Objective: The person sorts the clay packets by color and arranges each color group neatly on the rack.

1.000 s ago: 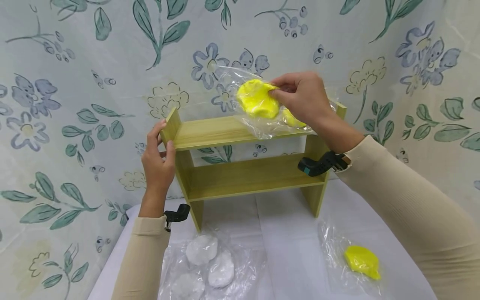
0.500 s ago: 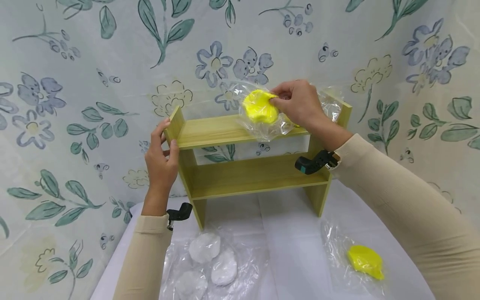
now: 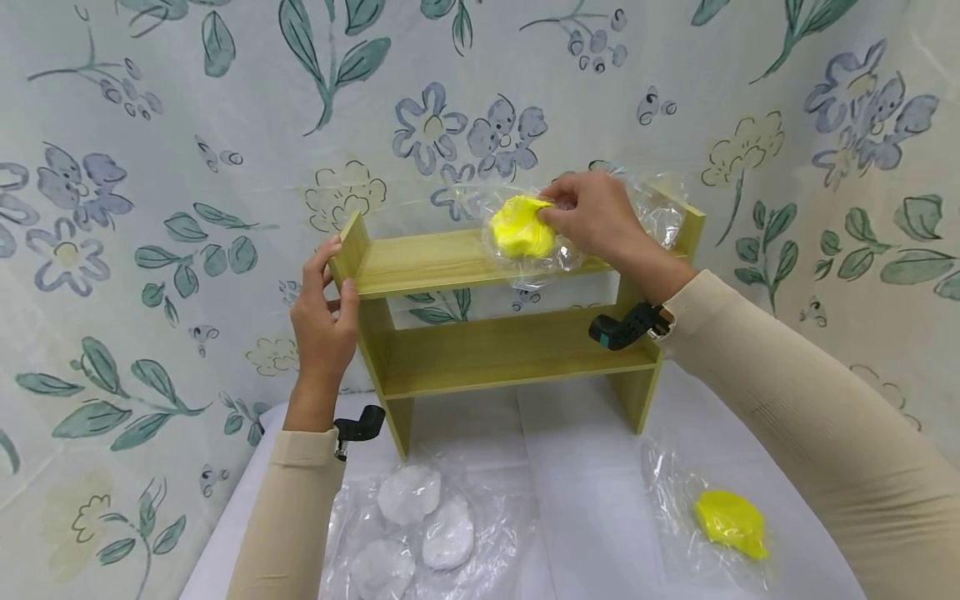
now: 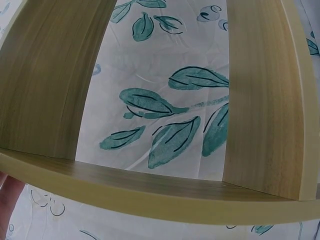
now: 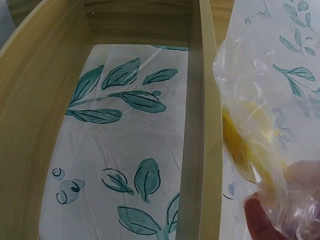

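My left hand (image 3: 324, 317) holds the left side panel of a two-tier wooden shelf (image 3: 517, 358), thumb by the front edge and fingers on the outside. Between thumb and fingers, my right hand (image 3: 596, 218) pinches a clear plastic bag with a flattened yellow lump (image 3: 521, 227) inside, at the top board. In the right wrist view, the bagged yellow lump (image 5: 245, 135) is beside the board's edge, partly blurred. Another crumpled clear bag (image 3: 663, 212) is at the top board's right end; the right hand hides part of it.
On the white-covered table, a clear bag with several white discs (image 3: 448, 533) lies front left. A bagged yellow lump (image 3: 729, 521) lies front right. Floral cloth (image 3: 225, 100) hangs behind the shelf.
My right hand has lowered the bagged yellow lump toward the top board. My left hand stays at the shelf's left panel. The head view has shifted slightly.
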The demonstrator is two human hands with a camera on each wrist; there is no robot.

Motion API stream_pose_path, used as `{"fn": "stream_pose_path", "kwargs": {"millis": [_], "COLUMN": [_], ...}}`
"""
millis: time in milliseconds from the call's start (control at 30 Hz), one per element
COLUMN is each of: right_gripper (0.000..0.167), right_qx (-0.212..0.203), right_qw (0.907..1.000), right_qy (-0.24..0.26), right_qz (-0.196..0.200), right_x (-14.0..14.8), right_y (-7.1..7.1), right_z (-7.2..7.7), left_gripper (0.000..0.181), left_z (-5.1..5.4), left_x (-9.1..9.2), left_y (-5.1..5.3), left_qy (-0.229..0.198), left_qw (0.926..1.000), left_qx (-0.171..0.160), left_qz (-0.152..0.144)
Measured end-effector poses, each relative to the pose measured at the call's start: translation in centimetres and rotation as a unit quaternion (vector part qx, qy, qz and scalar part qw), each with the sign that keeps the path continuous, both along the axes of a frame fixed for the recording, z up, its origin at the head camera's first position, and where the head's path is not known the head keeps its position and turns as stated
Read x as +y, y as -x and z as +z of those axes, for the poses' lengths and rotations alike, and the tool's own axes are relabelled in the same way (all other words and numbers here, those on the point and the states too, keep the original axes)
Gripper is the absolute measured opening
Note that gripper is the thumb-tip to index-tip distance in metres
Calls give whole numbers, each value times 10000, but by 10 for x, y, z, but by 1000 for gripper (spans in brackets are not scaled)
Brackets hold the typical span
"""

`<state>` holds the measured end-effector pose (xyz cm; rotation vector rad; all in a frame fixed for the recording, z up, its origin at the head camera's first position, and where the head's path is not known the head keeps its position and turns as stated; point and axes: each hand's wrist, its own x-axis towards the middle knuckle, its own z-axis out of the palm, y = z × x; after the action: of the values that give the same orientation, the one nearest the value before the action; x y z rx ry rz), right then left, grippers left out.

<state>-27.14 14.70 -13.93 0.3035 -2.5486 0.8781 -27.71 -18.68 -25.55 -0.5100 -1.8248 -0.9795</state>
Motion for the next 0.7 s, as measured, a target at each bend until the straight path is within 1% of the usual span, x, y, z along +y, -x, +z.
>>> {"fn": "stream_pose_path", "kwargs": {"millis": [167, 433, 700], "right_gripper": [36, 42, 44], "right_qx": [-36, -150, -104], "right_qw": [9997, 9992, 9979], "right_qy": [-231, -362, -639], "right_qz": [59, 102, 22], "right_x": [0, 0, 1], "right_y": [1, 1, 0], "right_z": [0, 2, 5], "left_gripper": [45, 45, 45], "left_z": [0, 0, 0], "left_x": [0, 0, 0], "left_y": [0, 0, 0], "left_qy": [26, 23, 41], "left_qw": [10000, 10000, 10000], "left_qx": [-3, -21, -8], "left_qz": [13, 23, 24]}}
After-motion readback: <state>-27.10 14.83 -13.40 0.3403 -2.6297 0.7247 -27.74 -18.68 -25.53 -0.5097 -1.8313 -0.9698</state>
